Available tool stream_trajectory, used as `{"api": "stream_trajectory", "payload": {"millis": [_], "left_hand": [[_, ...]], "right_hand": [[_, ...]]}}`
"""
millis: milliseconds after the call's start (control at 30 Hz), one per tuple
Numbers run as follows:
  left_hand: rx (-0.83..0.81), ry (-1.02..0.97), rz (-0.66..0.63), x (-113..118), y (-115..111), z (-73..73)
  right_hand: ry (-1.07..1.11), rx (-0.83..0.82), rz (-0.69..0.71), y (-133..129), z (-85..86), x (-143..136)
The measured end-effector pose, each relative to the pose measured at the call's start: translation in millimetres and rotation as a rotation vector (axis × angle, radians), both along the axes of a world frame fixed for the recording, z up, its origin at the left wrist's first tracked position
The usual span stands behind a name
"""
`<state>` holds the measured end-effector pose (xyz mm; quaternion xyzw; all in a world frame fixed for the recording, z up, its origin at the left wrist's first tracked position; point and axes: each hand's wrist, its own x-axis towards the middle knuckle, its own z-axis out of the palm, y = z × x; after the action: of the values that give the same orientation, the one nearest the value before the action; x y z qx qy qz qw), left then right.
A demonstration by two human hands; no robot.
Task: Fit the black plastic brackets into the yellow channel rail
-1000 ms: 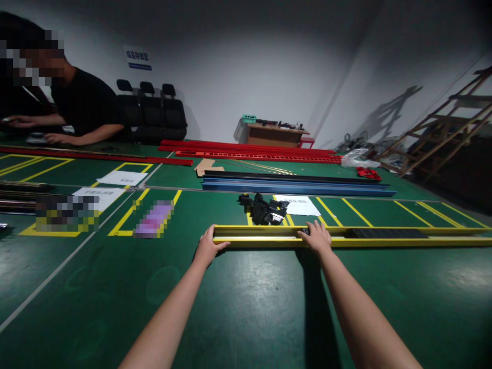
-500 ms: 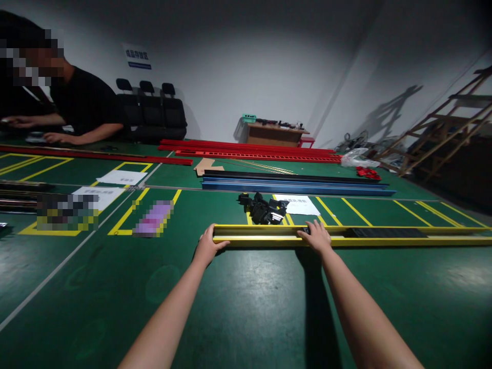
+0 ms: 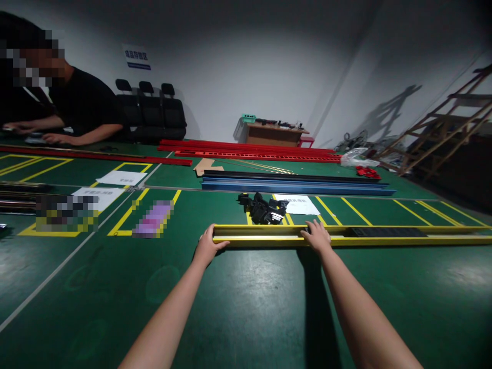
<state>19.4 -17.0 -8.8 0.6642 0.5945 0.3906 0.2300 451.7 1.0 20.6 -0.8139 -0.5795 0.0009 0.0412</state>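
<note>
A long yellow channel rail with an open top lies across the green table in front of me. My left hand grips its left end, thumb on the near side and fingers at the far side. Further right, my right hand is over the channel, its fingers closed on a small black part inside it, mostly hidden by the hand. To the right of that hand, a long black strip sits inside the channel. Just behind the rail is a pile of black plastic parts.
Blue and black rails lie beyond the pile, with red rails further back. Labelled white paper and yellow tape lines mark the table. A co-worker sits at the far left. A wooden ladder stands at right.
My right hand and the black part under its fingers have shifted very slightly right along the channel. My left hand and the rail look unmoved.
</note>
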Motion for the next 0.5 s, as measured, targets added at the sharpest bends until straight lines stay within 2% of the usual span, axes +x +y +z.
{"api": "stream_trajectory", "payload": {"millis": [500], "left_hand": [[-0.004, -0.027, -0.003, 1.3, -1.2, 2.9]], "right_hand": [[0.015, 0.048, -0.040, 3.1, -2.5, -1.1]]}}
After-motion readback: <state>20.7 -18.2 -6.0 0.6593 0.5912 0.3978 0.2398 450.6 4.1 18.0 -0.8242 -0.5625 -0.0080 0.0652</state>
